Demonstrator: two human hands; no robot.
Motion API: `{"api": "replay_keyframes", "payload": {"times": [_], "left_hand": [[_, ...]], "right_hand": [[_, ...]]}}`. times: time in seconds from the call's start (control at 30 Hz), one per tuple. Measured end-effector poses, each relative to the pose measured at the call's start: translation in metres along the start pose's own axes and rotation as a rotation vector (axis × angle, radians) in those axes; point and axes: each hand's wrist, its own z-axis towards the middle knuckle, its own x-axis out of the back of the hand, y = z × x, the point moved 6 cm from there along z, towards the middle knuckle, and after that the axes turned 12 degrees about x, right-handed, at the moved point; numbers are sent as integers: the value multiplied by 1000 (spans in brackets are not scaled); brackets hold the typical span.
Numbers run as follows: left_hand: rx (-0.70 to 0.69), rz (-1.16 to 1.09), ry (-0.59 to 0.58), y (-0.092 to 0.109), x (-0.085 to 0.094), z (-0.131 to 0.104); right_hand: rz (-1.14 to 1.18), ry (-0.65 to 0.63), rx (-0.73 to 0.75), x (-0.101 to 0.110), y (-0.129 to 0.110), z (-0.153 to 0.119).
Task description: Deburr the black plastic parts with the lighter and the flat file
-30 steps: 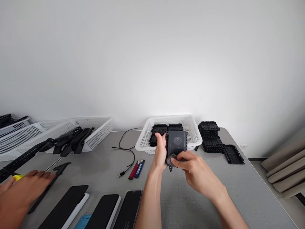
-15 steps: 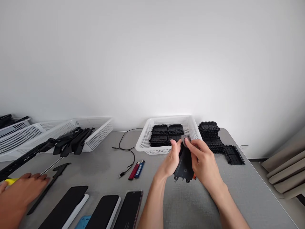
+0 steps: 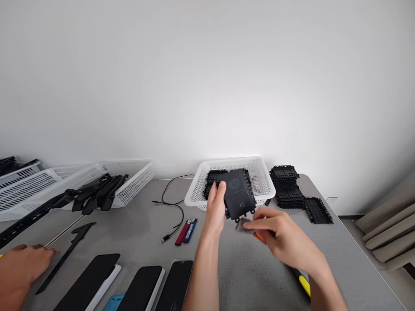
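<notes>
My left hand [image 3: 216,207] grips a black plastic panel [image 3: 238,194] by its left edge, thumb on the flat face. The panel is tilted, with small lugs along its lower and right edges, and hangs over the front of the white basket. My right hand [image 3: 282,235] pinches a small grey, cloth-like piece [image 3: 244,225] just under the panel's lower edge; whether the two touch I cannot tell. An orange item [image 3: 259,236] shows partly beneath my right fingers. Under my right wrist, a black and yellow handle [image 3: 303,283] lies partly hidden on the table.
Behind stands a white basket [image 3: 266,190] of similar panels, with stacked black panels [image 3: 287,196] to its right. Left are a cable [image 3: 181,211], red and blue sticks [image 3: 186,232], phones [image 3: 139,287], baskets of black parts [image 3: 139,181] and another person's hand [image 3: 29,265].
The panel has turned so its flat face shows, and my left hand shifted left with it. My right hand moved the grey piece from the panel's top to its lower edge. The other person's hand slid left.
</notes>
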Motion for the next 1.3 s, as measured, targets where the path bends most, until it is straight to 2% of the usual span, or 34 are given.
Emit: {"api": "replay_keyframes", "payload": {"times": [0.13,0.27,0.33,0.4,0.53,0.7,0.8,0.93,1.07,1.2,1.3], "left_hand": [[-13,-67,-26,8,-6,-4],[-33,-114,-24,16,-8,-6],[-42,-118,-34,18,-8,-6],[-57,-123,-48,19,-9,-6],[-50,-111,-19,18,-6,-6],[-85,-38,-17,17,-4,-6],[-116,-7,-60,18,-7,-7],[-225,28,-133,28,-12,-13],[-468,224,-228,44,-22,-28],[-661,567,-303,47,-37,-42],[-675,714,-333,42,-43,-44]], "right_hand": [[-92,241,-209,29,27,-12],[-223,298,-321,34,47,-19],[-235,261,-358,28,54,-19],[-224,164,-363,16,59,-17],[-197,-42,-236,-14,59,-8],[-78,-132,-139,-38,53,8],[53,-138,-110,-40,51,14],[174,87,-197,-18,65,13],[575,381,-344,-3,82,6],[917,489,-382,-5,80,6],[967,583,-425,-6,82,3]]}}
